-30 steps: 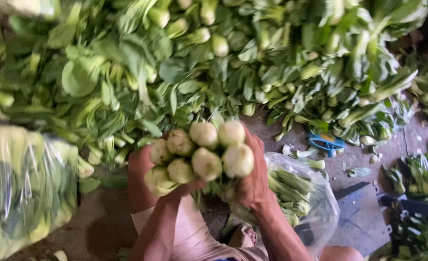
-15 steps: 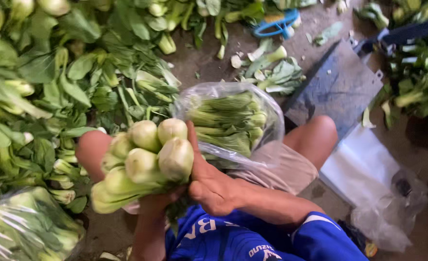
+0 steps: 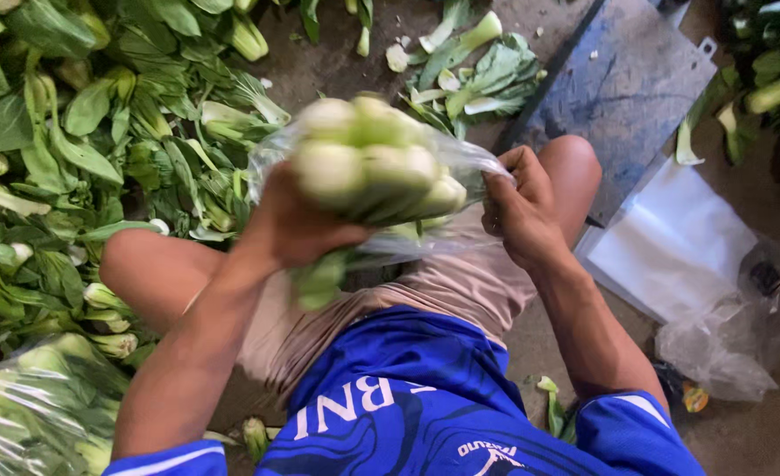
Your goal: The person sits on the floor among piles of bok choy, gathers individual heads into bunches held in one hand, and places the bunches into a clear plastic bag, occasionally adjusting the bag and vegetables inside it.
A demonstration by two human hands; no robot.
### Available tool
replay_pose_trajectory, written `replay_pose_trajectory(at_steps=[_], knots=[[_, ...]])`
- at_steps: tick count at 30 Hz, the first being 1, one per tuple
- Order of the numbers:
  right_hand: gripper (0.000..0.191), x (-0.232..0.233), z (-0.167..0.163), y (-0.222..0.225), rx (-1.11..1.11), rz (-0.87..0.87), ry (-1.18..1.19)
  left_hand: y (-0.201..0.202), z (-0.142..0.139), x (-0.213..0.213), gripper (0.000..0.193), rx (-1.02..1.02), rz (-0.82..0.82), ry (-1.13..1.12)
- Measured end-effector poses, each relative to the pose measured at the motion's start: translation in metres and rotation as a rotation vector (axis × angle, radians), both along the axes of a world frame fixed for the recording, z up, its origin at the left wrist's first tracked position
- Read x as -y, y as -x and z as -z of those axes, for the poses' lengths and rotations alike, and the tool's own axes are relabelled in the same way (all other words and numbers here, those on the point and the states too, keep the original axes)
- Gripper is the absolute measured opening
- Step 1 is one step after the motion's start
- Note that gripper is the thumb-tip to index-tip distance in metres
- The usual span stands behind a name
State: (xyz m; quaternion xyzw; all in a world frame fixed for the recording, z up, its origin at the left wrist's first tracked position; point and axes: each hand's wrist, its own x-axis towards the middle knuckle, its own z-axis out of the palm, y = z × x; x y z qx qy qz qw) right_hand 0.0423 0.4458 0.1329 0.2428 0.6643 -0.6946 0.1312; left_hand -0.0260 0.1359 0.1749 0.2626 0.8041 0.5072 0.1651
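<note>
Head cam looking straight down at my lap here. The bok choy bunch [image 3: 372,163] is up in front of me over my knees, pale stem ends facing the camera, a bit motion-blurred. My left hand [image 3: 297,220] is wrapped tight around the stalks from underneath, and my right hand [image 3: 518,207] is pinching the rim of the clear plastic bag [image 3: 460,167] that sits around the bunch.

Handling-wise I'd say the bunch is moderately hefty but floppy at the leafy end. The stems are crisp and would probably snap if squeezed hard, so gripping low around the thick bases seems the safe spot. The bag looks thin and slippery.

Loose bok choy pile [image 3: 73,150] is spread on the floor to my left, with another filled bag [image 3: 29,414] just beside my left knee. Spare flat bags [image 3: 672,238] lie to my right.
</note>
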Motion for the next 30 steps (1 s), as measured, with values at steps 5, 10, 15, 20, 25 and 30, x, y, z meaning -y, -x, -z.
replay_pose_trajectory(at_steps=[5,10,15,20,25,30], knots=[[0.016,-0.001,-0.002,-0.013,-0.029,0.098,0.092,-0.003,0.024,-0.058,0.098,0.221,0.077,0.397],[0.021,0.001,-0.007,-0.009,-0.123,0.053,-0.032,-0.015,0.068,-0.065,0.095,0.365,0.293,0.26],[0.024,-0.007,-0.013,-0.009,-0.205,0.017,-0.029,0.02,0.074,-0.09,0.068,0.614,0.534,0.162],[0.028,-0.012,-0.017,-0.013,-0.451,-0.23,-0.297,0.054,0.022,-0.099,0.059,0.379,0.488,0.764],[0.022,-0.013,-0.018,-0.007,-0.284,-0.147,-0.141,0.021,0.029,-0.122,0.047,-0.268,0.104,0.56],[0.023,-0.015,-0.02,0.001,-0.286,-0.136,-0.101,0.0,0.074,-0.127,0.047,-0.268,-0.008,0.522]])
